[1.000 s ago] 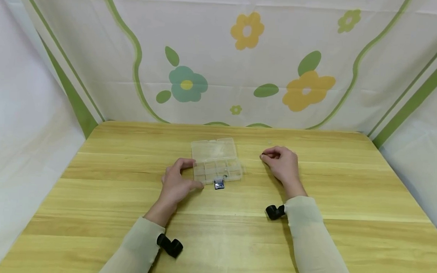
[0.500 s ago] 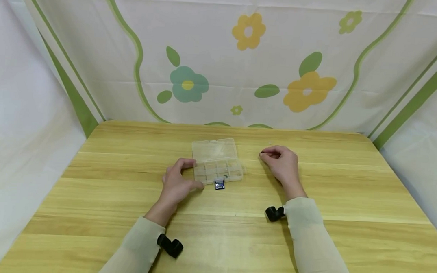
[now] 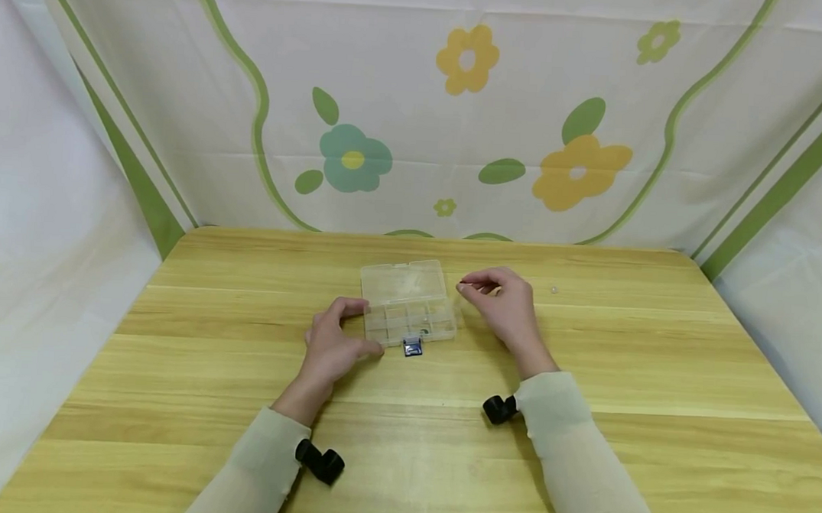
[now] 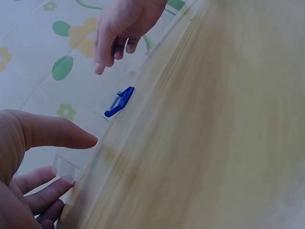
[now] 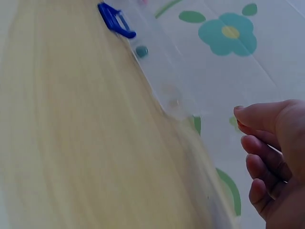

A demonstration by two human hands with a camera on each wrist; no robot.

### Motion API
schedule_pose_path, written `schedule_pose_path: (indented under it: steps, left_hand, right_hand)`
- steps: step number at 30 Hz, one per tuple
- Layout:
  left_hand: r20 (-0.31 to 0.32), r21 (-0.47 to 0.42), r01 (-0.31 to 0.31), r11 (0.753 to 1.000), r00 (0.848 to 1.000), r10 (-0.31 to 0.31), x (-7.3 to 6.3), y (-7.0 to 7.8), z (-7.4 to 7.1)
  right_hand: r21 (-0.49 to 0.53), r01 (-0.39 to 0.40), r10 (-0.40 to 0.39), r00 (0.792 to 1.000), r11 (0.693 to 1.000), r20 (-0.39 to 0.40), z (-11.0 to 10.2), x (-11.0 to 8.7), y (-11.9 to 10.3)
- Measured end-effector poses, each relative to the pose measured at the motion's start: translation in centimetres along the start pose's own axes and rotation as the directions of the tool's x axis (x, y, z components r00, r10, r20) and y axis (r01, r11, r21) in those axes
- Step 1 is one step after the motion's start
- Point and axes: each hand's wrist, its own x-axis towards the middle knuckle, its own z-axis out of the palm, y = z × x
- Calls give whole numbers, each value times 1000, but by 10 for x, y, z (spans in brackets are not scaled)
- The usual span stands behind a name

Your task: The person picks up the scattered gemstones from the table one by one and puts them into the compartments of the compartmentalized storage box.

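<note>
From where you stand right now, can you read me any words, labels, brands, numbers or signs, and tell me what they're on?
None can be read.
Clear plastic compartment box and its blue plastic latch: no lettering can be made out.
White cloth backdrop: printed flowers and leaves, no words in view.
Black camera on each wrist: any marking is too small to tell.

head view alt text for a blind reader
A person's left-hand grip holds an open clear compartment box with a blue latch on a woodgrain table; right of the box, the right-hand grip pinches an unidentifiable tiny item.
</note>
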Motion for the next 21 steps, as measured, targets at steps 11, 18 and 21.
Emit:
schedule_pose_path:
  steps: [11, 18, 21]
  left_hand:
    - [-5, 0, -12, 1000, 1000, 12, 1, -1, 0]
    - [-8, 7, -19, 1000, 1000, 19, 2, -2, 0]
    - [-5, 3, -23, 1000, 1000, 23, 2, -2, 0]
  right_hand:
    - [39, 105, -108, 988, 994, 108, 24, -12, -25]
    - [20, 176, -176, 967, 984, 181, 39, -19, -35]
    - [1, 203, -198, 954, 979, 225, 44, -21, -39]
